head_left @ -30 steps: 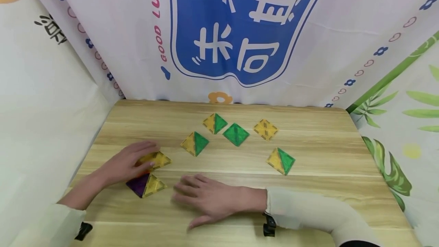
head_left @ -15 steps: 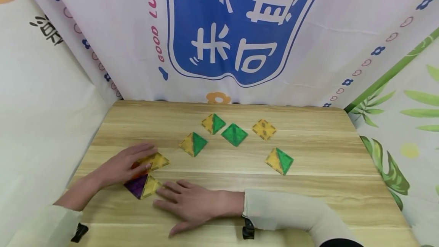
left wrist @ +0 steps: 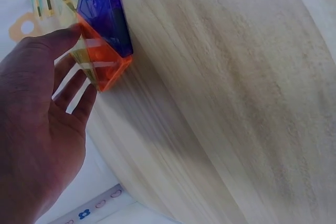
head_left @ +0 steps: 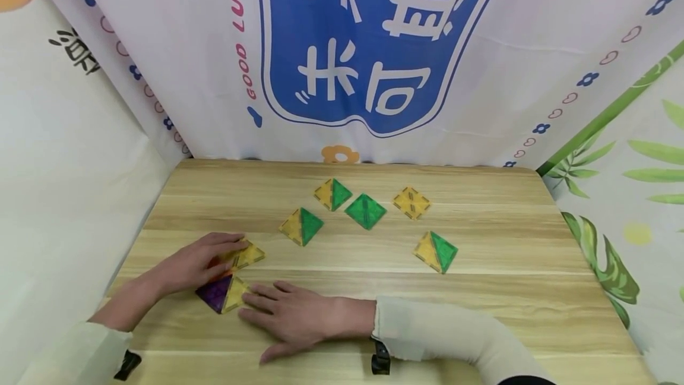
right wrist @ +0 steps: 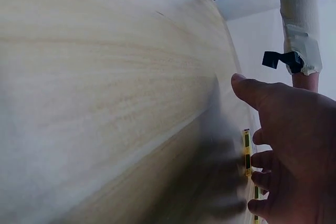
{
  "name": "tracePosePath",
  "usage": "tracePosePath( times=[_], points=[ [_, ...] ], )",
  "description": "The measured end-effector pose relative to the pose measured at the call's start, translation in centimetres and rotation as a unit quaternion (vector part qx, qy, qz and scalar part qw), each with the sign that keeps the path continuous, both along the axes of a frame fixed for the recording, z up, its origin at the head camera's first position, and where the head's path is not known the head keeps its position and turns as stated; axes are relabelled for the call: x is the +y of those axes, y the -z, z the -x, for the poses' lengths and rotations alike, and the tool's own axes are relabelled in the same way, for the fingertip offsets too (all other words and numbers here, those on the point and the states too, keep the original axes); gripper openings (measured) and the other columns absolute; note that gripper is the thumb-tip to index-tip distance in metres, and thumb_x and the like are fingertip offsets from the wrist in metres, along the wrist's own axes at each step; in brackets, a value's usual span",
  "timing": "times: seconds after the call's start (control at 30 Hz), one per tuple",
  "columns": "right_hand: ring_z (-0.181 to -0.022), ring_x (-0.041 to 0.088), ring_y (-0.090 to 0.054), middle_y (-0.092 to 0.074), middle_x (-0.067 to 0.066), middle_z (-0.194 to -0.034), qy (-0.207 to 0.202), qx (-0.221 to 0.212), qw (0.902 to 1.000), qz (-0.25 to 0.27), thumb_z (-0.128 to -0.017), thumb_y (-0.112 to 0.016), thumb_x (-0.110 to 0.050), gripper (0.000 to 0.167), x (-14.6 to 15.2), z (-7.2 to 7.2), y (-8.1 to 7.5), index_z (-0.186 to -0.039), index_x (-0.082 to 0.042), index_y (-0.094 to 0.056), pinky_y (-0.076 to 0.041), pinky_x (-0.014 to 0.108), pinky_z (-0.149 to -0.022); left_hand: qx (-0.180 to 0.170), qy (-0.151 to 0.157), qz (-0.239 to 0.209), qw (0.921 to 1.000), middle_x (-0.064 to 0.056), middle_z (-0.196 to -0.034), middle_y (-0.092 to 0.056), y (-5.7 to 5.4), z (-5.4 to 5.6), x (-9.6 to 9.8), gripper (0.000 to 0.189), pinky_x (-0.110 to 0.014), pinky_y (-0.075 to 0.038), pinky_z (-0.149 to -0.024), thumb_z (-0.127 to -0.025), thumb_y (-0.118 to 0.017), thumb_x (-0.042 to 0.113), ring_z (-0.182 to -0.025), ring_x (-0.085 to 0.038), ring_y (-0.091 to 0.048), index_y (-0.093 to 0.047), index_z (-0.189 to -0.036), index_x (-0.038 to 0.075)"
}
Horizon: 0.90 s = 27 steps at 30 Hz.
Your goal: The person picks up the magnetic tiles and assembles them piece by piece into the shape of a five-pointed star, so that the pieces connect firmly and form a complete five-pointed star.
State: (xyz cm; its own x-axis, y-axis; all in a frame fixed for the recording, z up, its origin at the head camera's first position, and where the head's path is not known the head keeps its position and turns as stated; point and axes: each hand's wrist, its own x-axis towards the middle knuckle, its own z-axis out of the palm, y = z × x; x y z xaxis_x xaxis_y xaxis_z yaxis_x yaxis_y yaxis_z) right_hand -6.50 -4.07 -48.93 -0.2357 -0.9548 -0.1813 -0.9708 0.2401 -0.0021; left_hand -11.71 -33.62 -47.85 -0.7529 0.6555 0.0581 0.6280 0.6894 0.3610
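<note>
At the left of the table, my left hand (head_left: pixel 195 263) holds a triangular orange magnetic tile (left wrist: pixel 105 59), thumb and fingertips at opposite edges. A yellow tile (head_left: pixel 252 254) joins it on the right, partly under the fingertips. Just below lies a purple triangular tile (head_left: pixel 215 293) paired with another yellow tile (head_left: pixel 234 294). My right hand (head_left: pixel 294 316) lies palm down with fingers spread and straight, fingertips at that lower yellow tile's right edge. In the right wrist view, a yellow tile edge (right wrist: pixel 247 153) shows beside the fingers.
On the wooden table (head_left: pixel 342 260), several tile pairs form diamonds: yellow-green ones (head_left: pixel 301 226) at the middle, back and right, a green one (head_left: pixel 366 211), and a yellow one (head_left: pixel 411 202). A printed cloth (head_left: pixel 454 106) hangs along the back edge.
My right hand has slid left until its fingertips reach the lower yellow tile, then stays there. My left hand keeps its place on the orange tile, its fingers slightly lower.
</note>
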Motion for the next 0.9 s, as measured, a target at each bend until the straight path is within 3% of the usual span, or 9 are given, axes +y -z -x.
tracePosePath(
  times=[0.27,0.43,0.77,0.9],
  points=[
    [-0.16,0.017,-0.024,-0.029,0.0,-0.173,-0.019,-0.027,0.9993,0.018,-0.105,-0.033,-0.073,0.082,2.0,0.1,-0.2,-0.169,-0.023,-0.028,-0.028,0.034,-0.127,-0.03,0.006,0.0,0.9995,-0.017,-0.149,-0.06,-0.2,-0.4,1.6,0.049,-0.062,-0.049,-0.104,-0.094,-0.08,0.009,-0.133,-0.04,-0.056,-0.068,-0.142,0.007],
    [-0.159,0.019,-0.027,-0.033,0.002,-0.172,-0.028,-0.042,0.9982,0.032,-0.107,-0.034,-0.07,0.078,4.1,-0.3,-0.3,-0.168,-0.02,-0.032,-0.025,0.034,-0.129,-0.051,0.027,0.005,0.9983,-0.014,-0.151,-0.059,-0.4,-0.9,3.0,0.046,-0.057,-0.052,-0.101,-0.097,-0.078,0.013,-0.129,-0.034,-0.057,-0.068,-0.142,0.01],
    [-0.153,0.022,-0.04,-0.048,0.004,-0.161,-0.036,-0.02,0.9975,0.058,-0.109,-0.036,-0.065,0.071,8.9,-0.6,-0.6,-0.162,-0.017,-0.045,-0.029,0.034,-0.128,-0.061,0.081,0.003,0.9949,-0.011,-0.147,-0.062,-0.6,-1.4,6.1,0.042,-0.052,-0.055,-0.1,-0.096,-0.079,0.015,-0.128,-0.032,-0.059,-0.072,-0.137,0.015],
    [-0.15,0.022,-0.044,-0.053,0.004,-0.156,-0.029,-0.012,0.9967,0.074,-0.11,-0.038,-0.063,0.069,11.2,-0.5,-0.5,-0.158,-0.016,-0.05,-0.031,0.034,-0.127,-0.055,0.096,-0.005,0.9938,-0.01,-0.143,-0.063,-0.1,-1.3,7.4,0.041,-0.053,-0.055,-0.103,-0.096,-0.08,0.016,-0.129,-0.031,-0.059,-0.073,-0.136,0.017]
  ],
)
